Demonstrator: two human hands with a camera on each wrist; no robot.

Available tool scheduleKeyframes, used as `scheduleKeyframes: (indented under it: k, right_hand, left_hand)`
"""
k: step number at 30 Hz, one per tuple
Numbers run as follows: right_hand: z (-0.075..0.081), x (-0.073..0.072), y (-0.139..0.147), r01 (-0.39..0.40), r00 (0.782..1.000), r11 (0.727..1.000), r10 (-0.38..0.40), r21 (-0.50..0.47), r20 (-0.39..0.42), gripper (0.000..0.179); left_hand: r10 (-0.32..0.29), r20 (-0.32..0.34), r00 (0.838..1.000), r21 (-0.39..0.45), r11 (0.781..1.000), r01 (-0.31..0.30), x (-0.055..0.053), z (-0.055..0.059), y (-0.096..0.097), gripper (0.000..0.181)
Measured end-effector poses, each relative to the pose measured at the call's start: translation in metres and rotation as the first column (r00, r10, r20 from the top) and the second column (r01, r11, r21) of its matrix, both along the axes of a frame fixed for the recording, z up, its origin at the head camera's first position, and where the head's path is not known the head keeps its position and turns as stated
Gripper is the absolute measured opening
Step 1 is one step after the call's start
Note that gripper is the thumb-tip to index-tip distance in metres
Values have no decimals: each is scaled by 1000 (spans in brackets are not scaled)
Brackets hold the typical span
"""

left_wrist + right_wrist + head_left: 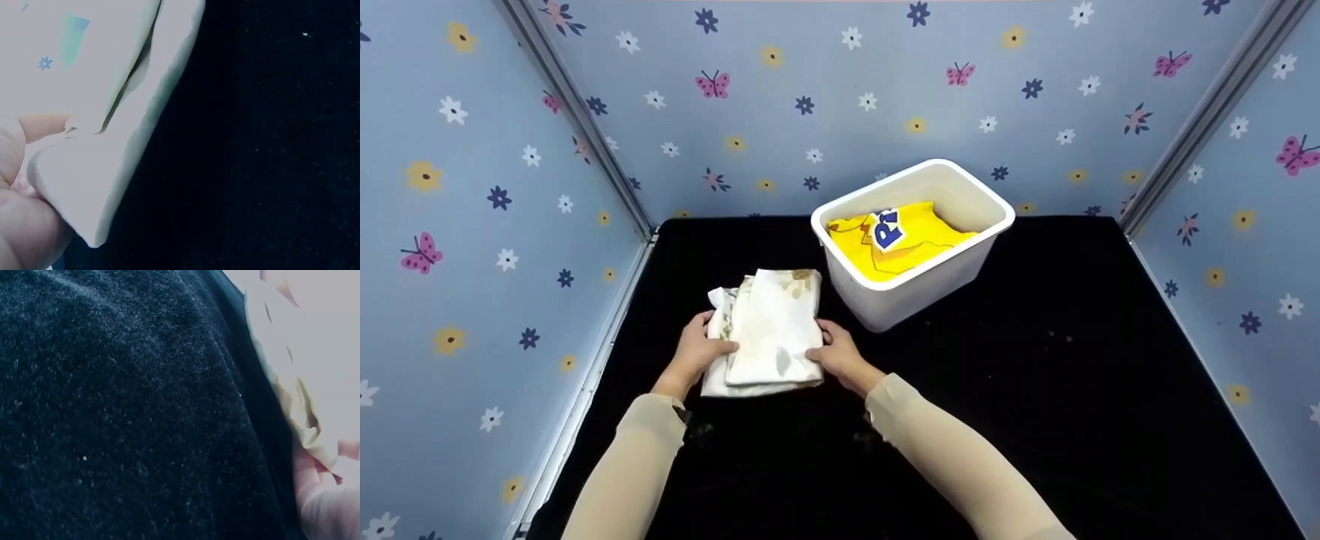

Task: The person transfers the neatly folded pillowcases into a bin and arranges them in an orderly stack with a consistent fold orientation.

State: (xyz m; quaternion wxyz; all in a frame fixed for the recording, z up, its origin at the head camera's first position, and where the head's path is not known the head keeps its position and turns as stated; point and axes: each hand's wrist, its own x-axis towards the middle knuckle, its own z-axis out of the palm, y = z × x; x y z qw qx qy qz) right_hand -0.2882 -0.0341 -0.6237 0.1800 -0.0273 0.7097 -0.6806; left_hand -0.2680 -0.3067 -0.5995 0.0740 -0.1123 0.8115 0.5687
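Observation:
A folded white cloth (pixel 772 326) printed with pale leaves and brownish flowers lies left of centre in the head view, its layers slightly offset at the left. My left hand (pixel 697 351) grips its left edge, thumb on top and fingers partly hidden under the fold. On the opposite edge, my right hand (pixel 841 356) pinches the layers, its thumb over the top. The left wrist view shows a thick folded corner beside my fingers. In the right wrist view, the creased cloth edge meets my right fingertips (pixel 306 467).
Just behind and right of the cloth stands a white plastic bin (pixel 930 300), set at an angle. Inside it lies a yellow fabric item (pixel 922 232) with blue lettering. Black fabric (pixel 1072 397) covers the table, and flower-patterned walls (pixel 840 97) enclose the left, back and right.

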Motion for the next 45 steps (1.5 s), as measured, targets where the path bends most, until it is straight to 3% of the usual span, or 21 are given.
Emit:
scheduleKeyframes:
  k: [7,18,27,34,39,45]
  right_hand:
    - [-3,-4,5,-5,1000,1000,5,-11,5,70]
    - [-6,-9,9,7,999,1000,-6,-24,40,62]
    - [-3,-12,7,36,996,999,-37,21,77,58]
    - [-5,-15,7,30,996,999,-30,-9,85,55]
    - [-2,-16,6,26,995,998,-20,-63,102,55]
    - [6,-17,4,16,998,996,-11,-83,64,55]
  left_hand:
    - [47,34,998,35,998,-48,-2,3,2,73]
    - [50,14,999,39,998,-51,-4,3,1,51]
    - [15,49,999,41,999,-17,-3,5,4,73]
    - [-29,57,998,37,999,27,-3,3,1,88]
    - [-43,52,998,36,998,42,-1,6,-2,88]
    - [-57,35,998,16,998,56,0,14,-4,87]
